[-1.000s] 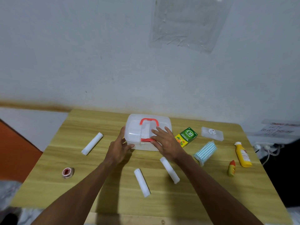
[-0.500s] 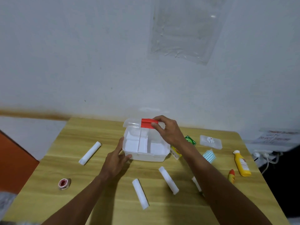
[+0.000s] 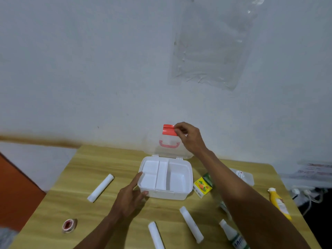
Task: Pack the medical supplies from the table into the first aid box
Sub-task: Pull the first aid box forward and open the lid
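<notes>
The white first aid box (image 3: 186, 186) stands open in the middle of the wooden table (image 3: 86, 162), showing bare white compartments. Its clear lid (image 3: 168, 146) with a red handle is swung upright. My right hand (image 3: 188, 139) pinches the lid's red latch (image 3: 168, 129) at the top. My left hand (image 3: 129, 198) braces the box's front left corner. Around the box lie white rolls (image 3: 101, 187) (image 3: 156, 235) (image 3: 191, 224), a tape roll (image 3: 69, 225), a green and yellow carton (image 3: 203, 185), a yellow bottle (image 3: 279, 203) and a white bottle (image 3: 231, 234).
A clear packet (image 3: 246, 177) lies at the back right, partly behind my right arm. The wall rises directly behind the table with a plastic sheet (image 3: 212, 45) taped on it. Cables and a socket (image 3: 305, 193) sit off the right edge.
My right hand lifted the lid from closed to fully upright by its red latch. My left hand stayed at the box's left side. The camera view tilted up.
</notes>
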